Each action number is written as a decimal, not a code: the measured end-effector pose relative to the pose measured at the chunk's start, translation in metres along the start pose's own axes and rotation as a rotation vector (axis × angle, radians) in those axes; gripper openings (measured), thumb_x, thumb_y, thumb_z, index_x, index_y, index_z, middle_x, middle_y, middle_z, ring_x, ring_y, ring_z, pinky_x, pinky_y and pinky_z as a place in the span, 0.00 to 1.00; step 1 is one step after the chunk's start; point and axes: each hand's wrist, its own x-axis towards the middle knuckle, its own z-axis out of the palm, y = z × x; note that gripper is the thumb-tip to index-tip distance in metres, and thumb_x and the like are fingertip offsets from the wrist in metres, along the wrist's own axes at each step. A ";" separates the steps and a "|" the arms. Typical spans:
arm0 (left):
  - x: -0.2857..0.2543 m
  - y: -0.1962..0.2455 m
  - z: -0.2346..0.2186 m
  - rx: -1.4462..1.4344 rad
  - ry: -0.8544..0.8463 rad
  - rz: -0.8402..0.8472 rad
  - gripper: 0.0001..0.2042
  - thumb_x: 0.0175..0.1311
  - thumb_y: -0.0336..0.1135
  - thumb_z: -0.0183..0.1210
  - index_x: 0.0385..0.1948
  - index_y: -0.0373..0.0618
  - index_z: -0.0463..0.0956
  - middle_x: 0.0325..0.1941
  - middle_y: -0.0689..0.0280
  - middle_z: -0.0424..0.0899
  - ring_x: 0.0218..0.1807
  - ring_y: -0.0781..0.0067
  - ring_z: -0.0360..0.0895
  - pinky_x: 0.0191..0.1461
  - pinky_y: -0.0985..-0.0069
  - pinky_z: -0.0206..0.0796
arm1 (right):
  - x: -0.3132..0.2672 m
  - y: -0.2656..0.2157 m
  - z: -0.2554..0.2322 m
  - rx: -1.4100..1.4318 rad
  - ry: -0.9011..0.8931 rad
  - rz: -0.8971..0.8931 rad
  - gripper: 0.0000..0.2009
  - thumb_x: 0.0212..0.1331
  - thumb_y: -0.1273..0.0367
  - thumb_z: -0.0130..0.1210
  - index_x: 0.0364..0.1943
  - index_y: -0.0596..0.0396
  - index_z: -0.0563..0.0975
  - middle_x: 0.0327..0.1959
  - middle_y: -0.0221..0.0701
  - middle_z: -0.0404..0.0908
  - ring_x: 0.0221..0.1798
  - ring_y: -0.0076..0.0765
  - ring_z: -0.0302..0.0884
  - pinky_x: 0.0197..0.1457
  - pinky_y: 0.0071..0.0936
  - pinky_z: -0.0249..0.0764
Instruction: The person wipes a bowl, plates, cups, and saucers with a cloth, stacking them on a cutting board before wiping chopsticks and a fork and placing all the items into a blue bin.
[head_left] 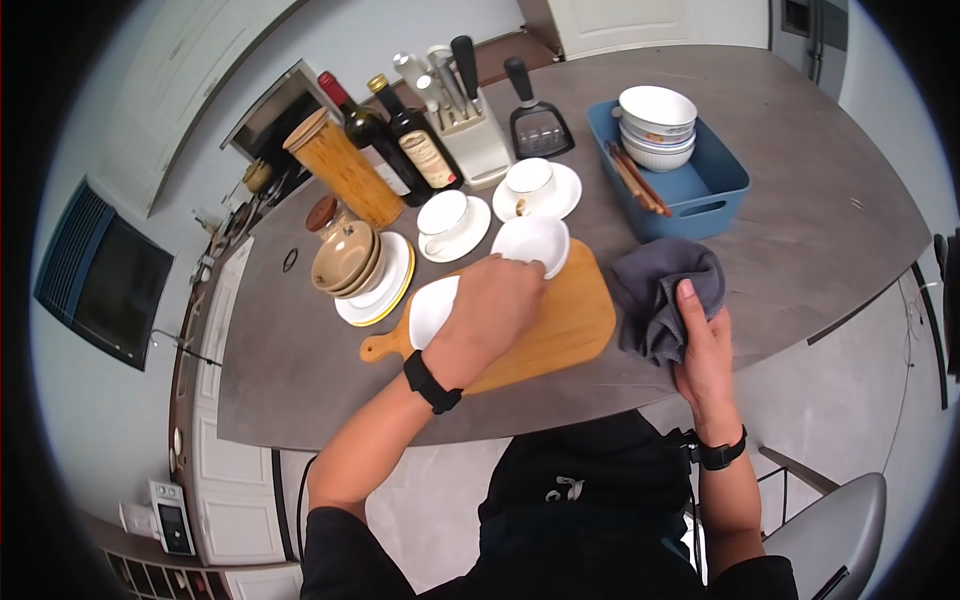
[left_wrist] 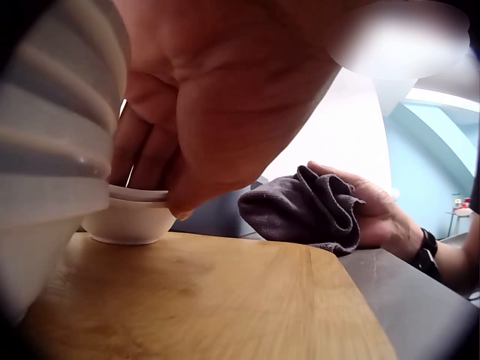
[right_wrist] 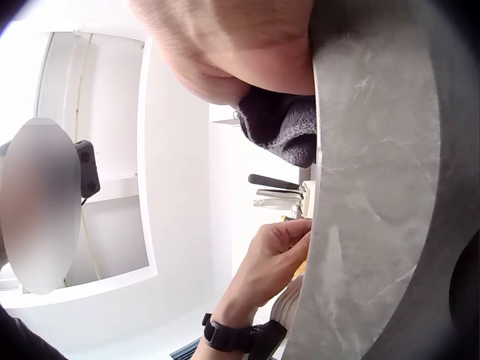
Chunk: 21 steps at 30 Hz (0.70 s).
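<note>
My left hand (head_left: 492, 312) reaches across the wooden cutting board (head_left: 570, 330) and pinches the near rim of a small white bowl (head_left: 530, 243) at the board's far edge. In the left wrist view, thumb and fingers meet at the rim of that bowl (left_wrist: 131, 223), which is upright. A second white bowl (head_left: 432, 312) is on the board's left part, partly hidden behind my left wrist; its ribbed side (left_wrist: 52, 127) looms close in the left wrist view. My right hand (head_left: 706, 350) holds a crumpled dark grey cloth (head_left: 668, 290), thumb on top, beside the board's right end.
A blue bin (head_left: 715, 205) holds stacked bowls (head_left: 657, 115) and brown sticks. Two white cups on saucers (head_left: 455, 225) stand behind the board. Brown bowls (head_left: 347, 258) on plates are at left. Bottles (head_left: 420, 140), a knife block (head_left: 475, 145) and a spatula (head_left: 540, 125) line the back.
</note>
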 end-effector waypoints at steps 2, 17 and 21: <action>0.002 0.000 -0.004 0.002 -0.094 -0.058 0.06 0.63 0.30 0.63 0.37 0.39 0.83 0.30 0.50 0.85 0.37 0.47 0.83 0.40 0.55 0.74 | -0.005 -0.003 0.006 0.037 0.034 0.003 0.18 0.75 0.62 0.58 0.59 0.61 0.76 0.49 0.26 0.83 0.49 0.19 0.78 0.53 0.21 0.75; -0.027 0.016 -0.039 -0.741 0.325 -0.394 0.08 0.66 0.23 0.59 0.44 0.35 0.82 0.31 0.51 0.87 0.31 0.62 0.87 0.38 0.69 0.74 | -0.045 -0.001 0.100 -0.263 -0.221 -0.123 0.18 0.76 0.63 0.55 0.59 0.62 0.74 0.47 0.31 0.81 0.47 0.22 0.77 0.50 0.27 0.77; -0.061 0.040 -0.043 -1.062 0.269 -0.220 0.16 0.65 0.16 0.55 0.54 0.35 0.75 0.38 0.53 0.88 0.42 0.78 0.86 0.42 0.76 0.75 | -0.032 -0.005 0.124 -0.857 -0.133 -0.839 0.23 0.74 0.61 0.56 0.64 0.64 0.71 0.54 0.38 0.80 0.54 0.32 0.78 0.58 0.36 0.75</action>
